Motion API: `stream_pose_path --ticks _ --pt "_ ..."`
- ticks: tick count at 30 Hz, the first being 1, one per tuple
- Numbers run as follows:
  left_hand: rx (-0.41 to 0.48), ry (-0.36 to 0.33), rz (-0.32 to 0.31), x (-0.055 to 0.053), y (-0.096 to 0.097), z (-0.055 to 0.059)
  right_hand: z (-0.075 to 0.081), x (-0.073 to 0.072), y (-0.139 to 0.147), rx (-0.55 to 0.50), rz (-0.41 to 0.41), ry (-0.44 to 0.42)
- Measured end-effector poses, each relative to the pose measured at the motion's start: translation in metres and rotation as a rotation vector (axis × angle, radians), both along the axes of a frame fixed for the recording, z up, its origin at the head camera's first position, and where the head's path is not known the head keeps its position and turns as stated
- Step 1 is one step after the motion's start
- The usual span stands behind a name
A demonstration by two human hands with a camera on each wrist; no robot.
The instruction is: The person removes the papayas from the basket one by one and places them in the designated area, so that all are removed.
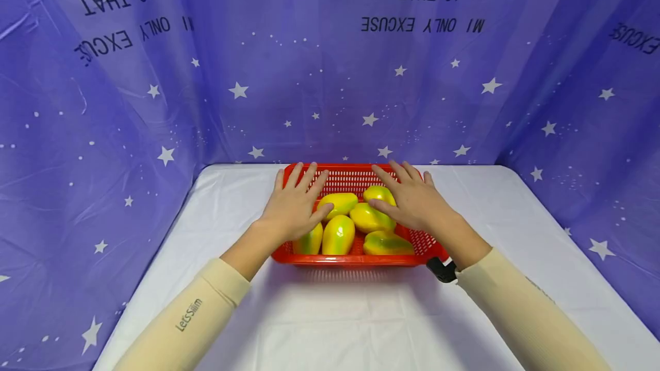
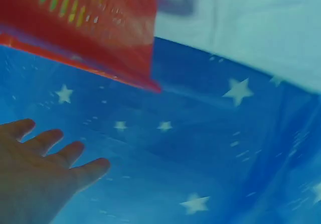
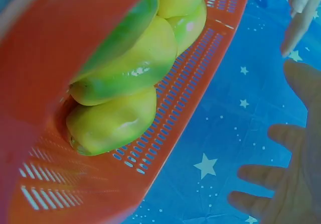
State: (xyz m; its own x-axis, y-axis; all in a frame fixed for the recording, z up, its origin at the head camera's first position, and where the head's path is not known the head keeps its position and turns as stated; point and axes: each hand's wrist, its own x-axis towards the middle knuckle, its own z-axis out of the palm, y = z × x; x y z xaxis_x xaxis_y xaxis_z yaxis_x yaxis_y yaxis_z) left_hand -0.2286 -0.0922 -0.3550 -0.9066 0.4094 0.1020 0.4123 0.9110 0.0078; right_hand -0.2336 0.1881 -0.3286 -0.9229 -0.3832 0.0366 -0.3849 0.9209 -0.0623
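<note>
Several yellow-green mangoes (image 1: 338, 236) lie in a red slotted plastic basket (image 1: 356, 260) at the far side of the table. The left hand (image 1: 295, 202) is spread over the basket's left side, palm down, holding nothing. Over the right side hovers the right hand (image 1: 415, 202), its fingers also spread and its thumb overlapping a mango in the head view. In the left wrist view, the left hand (image 2: 45, 169) shows apart from the basket wall (image 2: 120, 43). The right wrist view has the right hand (image 3: 281, 184) beyond the rim, with mangoes (image 3: 115, 121) piled inside.
A white cloth (image 1: 340, 325) covers the table. Purple star-printed curtains (image 1: 330, 73) enclose it at the back and both sides. On the right wrist sits a black mount (image 1: 442, 271), close to the basket's front right corner.
</note>
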Motion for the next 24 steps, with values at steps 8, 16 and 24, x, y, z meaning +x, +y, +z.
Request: stream_pose_path --ticks 8,16,24 --pt "0.207 -0.185 0.236 0.0 -0.039 -0.031 -0.009 0.013 0.005 -0.041 0.066 -0.089" --pt "0.319 -0.214 0.239 -0.005 -0.038 -0.046 -0.027 0.021 0.008 -0.061 0.074 -0.202" --pt "0.341 -0.188 0.243 -0.002 -0.042 -0.049 -0.043 0.021 0.003 -0.119 0.101 -0.309"
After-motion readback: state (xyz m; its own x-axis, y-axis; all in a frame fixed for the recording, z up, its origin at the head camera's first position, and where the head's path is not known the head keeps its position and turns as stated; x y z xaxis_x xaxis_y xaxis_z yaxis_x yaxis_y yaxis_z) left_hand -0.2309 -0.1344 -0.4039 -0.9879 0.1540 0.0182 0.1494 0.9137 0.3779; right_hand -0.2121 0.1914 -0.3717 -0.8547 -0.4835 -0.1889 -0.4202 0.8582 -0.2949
